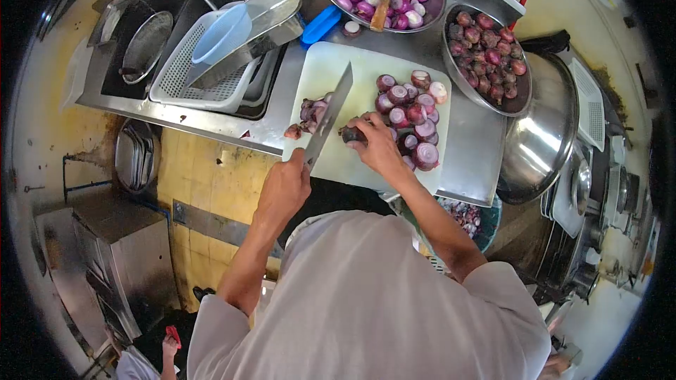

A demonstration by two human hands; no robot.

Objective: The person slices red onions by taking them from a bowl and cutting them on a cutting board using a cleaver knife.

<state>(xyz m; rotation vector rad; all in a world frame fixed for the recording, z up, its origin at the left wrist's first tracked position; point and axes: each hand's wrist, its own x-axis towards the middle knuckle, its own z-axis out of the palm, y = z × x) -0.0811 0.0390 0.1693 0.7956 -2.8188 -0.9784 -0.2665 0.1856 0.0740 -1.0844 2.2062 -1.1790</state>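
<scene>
My left hand (284,186) is closed around the handle of a large kitchen knife (331,112), its blade slanting up over the white cutting board (345,60). In my right hand (377,142) is a dark red onion (353,134), held against the board by the fingers just right of the blade. Several red onions with cut tops (412,116) are grouped at the board's right side, beside my right hand. Left of the blade lies a small heap of cut-off onion ends (310,114), partly hidden by the knife.
Behind the board, a metal bowl (438,10) holds peeled onions and a wooden-handled knife (382,3). Unpeeled onions (489,49) fill another bowl at right. A white basket (165,88) with a light blue bowl (224,34) stands left. Another person's hand (170,345) shows lower left.
</scene>
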